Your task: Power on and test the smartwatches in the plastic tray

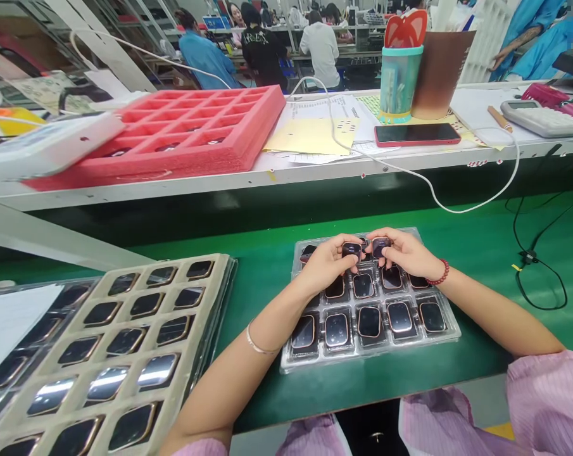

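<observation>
My left hand [336, 258] pinches a dark-screened smartwatch body [351, 251] with a gold-coloured edge, thumb on its face. Beside it, my right hand [400, 253] grips a second such watch body [380, 247] between thumb and fingers. Both are held over the far row of a clear plastic tray [369, 349] on the green table. Rows of similar watch bodies sit in the tray's pockets, among them one [369, 322] in the near row. Part of the far row is hidden behind my hands.
At left lies a beige foam tray [141, 297] of watch bodies, beside another tray partly under white paper [15, 326]. The shelf above carries a red foam tray [191, 126], a phone [418, 135], a teal cup [400, 82] and a calculator [547, 118]. A white cable [428, 183] droops from it.
</observation>
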`<move>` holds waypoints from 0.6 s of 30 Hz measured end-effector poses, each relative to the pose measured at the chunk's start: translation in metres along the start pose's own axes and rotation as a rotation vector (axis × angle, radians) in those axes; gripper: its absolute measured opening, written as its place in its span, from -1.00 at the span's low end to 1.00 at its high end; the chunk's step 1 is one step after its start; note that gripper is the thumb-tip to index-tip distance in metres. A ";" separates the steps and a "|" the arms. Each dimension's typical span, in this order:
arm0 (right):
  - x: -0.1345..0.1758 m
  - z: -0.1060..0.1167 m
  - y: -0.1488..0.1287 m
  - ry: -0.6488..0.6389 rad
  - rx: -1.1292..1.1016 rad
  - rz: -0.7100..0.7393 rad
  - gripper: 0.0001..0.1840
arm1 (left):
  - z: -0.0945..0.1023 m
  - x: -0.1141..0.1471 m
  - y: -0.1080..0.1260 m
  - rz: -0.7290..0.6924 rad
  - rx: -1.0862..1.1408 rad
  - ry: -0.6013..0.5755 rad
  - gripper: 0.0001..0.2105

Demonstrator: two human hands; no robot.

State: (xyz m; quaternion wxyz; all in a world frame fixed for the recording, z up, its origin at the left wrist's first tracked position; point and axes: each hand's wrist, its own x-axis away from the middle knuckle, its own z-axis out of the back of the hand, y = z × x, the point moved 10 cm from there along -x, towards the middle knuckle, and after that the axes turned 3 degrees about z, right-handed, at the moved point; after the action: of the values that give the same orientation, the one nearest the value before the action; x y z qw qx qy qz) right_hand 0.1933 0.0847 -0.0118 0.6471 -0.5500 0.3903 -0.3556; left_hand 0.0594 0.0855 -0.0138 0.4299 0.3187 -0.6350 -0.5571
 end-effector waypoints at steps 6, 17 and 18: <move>-0.001 0.001 0.005 -0.005 0.037 0.012 -0.56 | 0.003 -0.003 -0.006 -0.018 -0.023 0.021 -0.66; 0.001 -0.002 0.006 -0.040 0.064 0.037 -0.56 | 0.004 -0.004 -0.005 -0.074 0.013 0.002 -0.65; 0.001 -0.001 0.006 -0.039 0.061 0.037 -0.54 | 0.005 -0.004 -0.006 -0.070 0.026 0.004 -0.63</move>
State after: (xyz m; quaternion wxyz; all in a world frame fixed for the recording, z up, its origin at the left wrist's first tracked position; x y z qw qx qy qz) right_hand 0.1926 0.0842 -0.0180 0.6776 -0.5295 0.3764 -0.3446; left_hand 0.0567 0.0904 -0.0205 0.4074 0.3474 -0.6296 -0.5630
